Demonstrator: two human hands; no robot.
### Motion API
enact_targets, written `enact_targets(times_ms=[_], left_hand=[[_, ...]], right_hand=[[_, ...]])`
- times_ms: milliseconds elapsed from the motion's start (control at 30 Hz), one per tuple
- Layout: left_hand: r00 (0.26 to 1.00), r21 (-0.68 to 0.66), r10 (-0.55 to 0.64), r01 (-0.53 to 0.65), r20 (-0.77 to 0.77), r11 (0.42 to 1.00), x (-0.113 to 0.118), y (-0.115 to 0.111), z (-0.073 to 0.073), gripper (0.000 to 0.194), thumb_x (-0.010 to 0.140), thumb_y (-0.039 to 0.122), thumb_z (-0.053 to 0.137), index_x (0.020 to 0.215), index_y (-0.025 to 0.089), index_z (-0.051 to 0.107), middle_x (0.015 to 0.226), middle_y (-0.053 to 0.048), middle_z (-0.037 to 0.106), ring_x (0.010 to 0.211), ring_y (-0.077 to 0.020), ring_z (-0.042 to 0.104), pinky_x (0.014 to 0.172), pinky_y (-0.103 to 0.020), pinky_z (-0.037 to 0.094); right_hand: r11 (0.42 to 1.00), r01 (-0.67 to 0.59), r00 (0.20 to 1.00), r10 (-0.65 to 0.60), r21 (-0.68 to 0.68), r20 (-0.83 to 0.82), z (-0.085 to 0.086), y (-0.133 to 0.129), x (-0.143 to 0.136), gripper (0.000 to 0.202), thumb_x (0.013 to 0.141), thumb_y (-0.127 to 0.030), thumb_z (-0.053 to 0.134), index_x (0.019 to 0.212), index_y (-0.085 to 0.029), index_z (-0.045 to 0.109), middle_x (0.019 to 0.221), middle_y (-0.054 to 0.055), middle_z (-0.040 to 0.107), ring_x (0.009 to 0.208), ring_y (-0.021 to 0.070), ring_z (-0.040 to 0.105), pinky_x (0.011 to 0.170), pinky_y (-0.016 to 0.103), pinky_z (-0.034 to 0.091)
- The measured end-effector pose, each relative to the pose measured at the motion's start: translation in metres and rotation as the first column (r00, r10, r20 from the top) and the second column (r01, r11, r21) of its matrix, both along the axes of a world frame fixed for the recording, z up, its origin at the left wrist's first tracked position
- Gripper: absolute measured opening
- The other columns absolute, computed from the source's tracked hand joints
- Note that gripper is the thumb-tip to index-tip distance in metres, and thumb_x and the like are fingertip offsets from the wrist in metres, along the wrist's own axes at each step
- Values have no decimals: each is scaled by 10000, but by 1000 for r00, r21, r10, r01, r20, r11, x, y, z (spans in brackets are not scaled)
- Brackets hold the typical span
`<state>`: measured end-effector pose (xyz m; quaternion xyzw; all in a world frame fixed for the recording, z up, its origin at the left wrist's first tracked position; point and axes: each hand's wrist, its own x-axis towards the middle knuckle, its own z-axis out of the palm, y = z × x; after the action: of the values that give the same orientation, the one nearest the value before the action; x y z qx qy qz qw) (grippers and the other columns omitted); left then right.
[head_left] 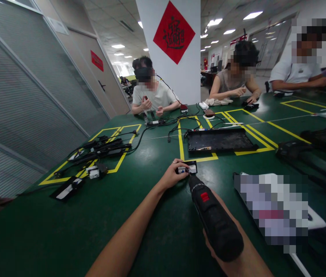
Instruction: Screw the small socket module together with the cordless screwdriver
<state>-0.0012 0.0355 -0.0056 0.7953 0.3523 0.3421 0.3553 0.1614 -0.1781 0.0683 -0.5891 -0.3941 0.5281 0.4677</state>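
My left hand [174, 176] grips a small black box-like case [192, 168] on the green table, fingers over its left side and thumb along the near edge. White parts show inside the case; the fingers hide some of it. A black cordless drill [216, 221] with a red switch on top is in my right hand [240, 225], which is closed around the handle beneath the drill's body. The drill's nose points forward and down at the case, close to my left fingertips. Whether the bit touches the case I cannot tell.
Beyond the case lies a shallow black tray [222, 140]. Tangled black cables and adapters [105, 148] lie left, near a flat black piece [67, 188]. A blurred-out device [272, 207] lies right. Yellow tape [181, 142] marks the green table [139, 184]. Several people sit across.
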Motion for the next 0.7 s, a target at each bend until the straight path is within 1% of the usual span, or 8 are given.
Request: enact_targets(times_ms=[67, 167, 233, 300, 367, 467, 633, 700], left_hand=[[1000, -9, -3, 3, 1, 1000, 0, 0, -1, 238, 746, 216, 666, 981, 191, 693, 1108, -67, 496, 1051, -192, 526, 937, -316, 428], [1000, -12, -5, 5, -1, 1000, 0, 1, -1, 237, 745, 213, 666, 979, 189, 691, 1104, -67, 492, 1050, -190, 524, 928, -310, 434], [1000, -9, -5, 5, -2, 1000, -1, 0, -1, 236, 743, 208, 666, 977, 189, 692, 1102, -67, 493, 1057, -192, 519, 936, -314, 431], [1000, -11, -5, 5, 2, 1000, 0, 0, 0, 235, 743, 211, 667, 976, 189, 693, 1106, -68, 493, 1056, -193, 520, 943, -319, 428], [1000, -17, -4, 4, 3, 1000, 0, 1, 0, 237, 745, 221, 670, 979, 190, 693, 1112, -70, 492, 1061, -195, 520, 952, -326, 424], [1000, -22, 1, -1, 0, 1000, 0, 1, 0, 241, 743, 232, 677, 980, 193, 695, 1112, -70, 493, 1076, -200, 515, 968, -333, 413], [1000, -22, 3, -3, 8, 1000, 0, 0, 0, 236, 745, 218, 670, 979, 197, 698, 1113, -70, 498, 1068, -202, 522, 972, -345, 412], [1000, -17, 7, -7, 7, 1000, -1, 0, 1, 240, 739, 211, 675, 977, 197, 700, 1109, -70, 502, 1076, -206, 519, 978, -349, 406]], right_hand=[[999, 29, 999, -30, -32, -42, -2, 2, 0, 574, 859, -445, 403, 1394, -244, 346, 881, 60, 660, 737, 206, 645, 672, 333, 505], [998, 33, 996, -37, -48, -85, -7, 5, 0, 543, 853, -407, 378, 1369, -239, 364, 1082, 73, 635, 863, 211, 652, 793, 363, 509], [999, 43, 998, -44, -23, -53, -10, 6, -2, 556, 826, -365, 404, 1361, -218, 366, 1225, 83, 569, 1011, 225, 619, 914, 388, 466], [998, 55, 998, -55, 1, -29, -10, 6, -3, 559, 816, -345, 418, 1356, -204, 372, 1275, 90, 537, 1126, 243, 564, 987, 415, 417], [999, 53, 997, -53, -7, -47, -9, 6, -4, 534, 838, -370, 397, 1346, -205, 387, 1205, 96, 585, 1130, 258, 561, 972, 440, 426], [997, 71, 996, -72, -17, -55, -8, 6, -1, 527, 857, -428, 377, 1334, -208, 407, 1063, 89, 642, 1006, 259, 621, 892, 438, 477], [998, -61, 997, 61, 7, -49, -2, 12, 9, 479, 880, -484, 342, 1237, -227, 531, 1008, 71, 656, 885, 234, 662, 762, 368, 533], [997, -71, 996, 71, 4, -54, 3, 12, 11, 479, 896, -492, 305, 1207, -234, 561, 898, 60, 665, 848, 224, 669, 718, 340, 539]])
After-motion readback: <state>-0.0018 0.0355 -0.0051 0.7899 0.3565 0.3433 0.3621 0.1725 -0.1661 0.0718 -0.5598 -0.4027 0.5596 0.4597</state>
